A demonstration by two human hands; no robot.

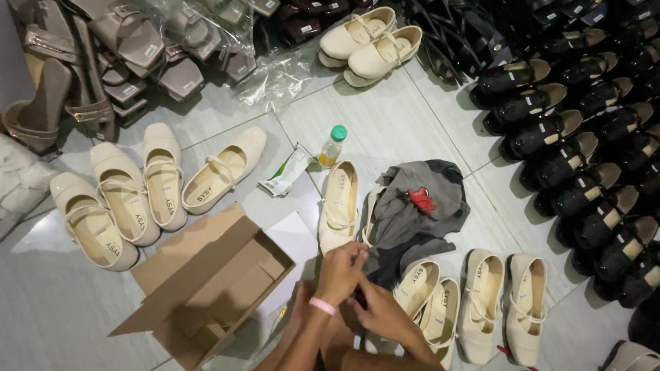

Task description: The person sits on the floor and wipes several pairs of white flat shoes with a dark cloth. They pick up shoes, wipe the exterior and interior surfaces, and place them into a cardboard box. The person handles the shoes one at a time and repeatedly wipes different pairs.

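Nearest the camera, the person's two forearms rise from the bottom edge and meet just below the grey cloth [417, 213], which serves here as the landmark. The left hand [343, 271], with a pink wristband [322, 305] on its wrist, has its grip closed on the lower hem of the cloth. The right hand [381, 310] sits just below and to the right of it, fingers curled in against the same spot; whether its grip pinches the cloth or something small hidden between the hands cannot be told. The cloth runs up and away from both hands, its long axis pointing from the hands toward the far side of the floor [393, 121], and the left hand is the nearer to it.

Left of the cloth lies an open cardboard shoebox [208, 288], tipped on its side. Touching the cloth's left edge is a single cream strapped shoe [339, 206]; to the cloth's lower right stand more cream shoes [501, 303] in pairs. Just beyond the cloth's upper left stands a small bottle with a green cap [332, 146]. Farther right, rows of black shoes [595, 147] fill the floor.
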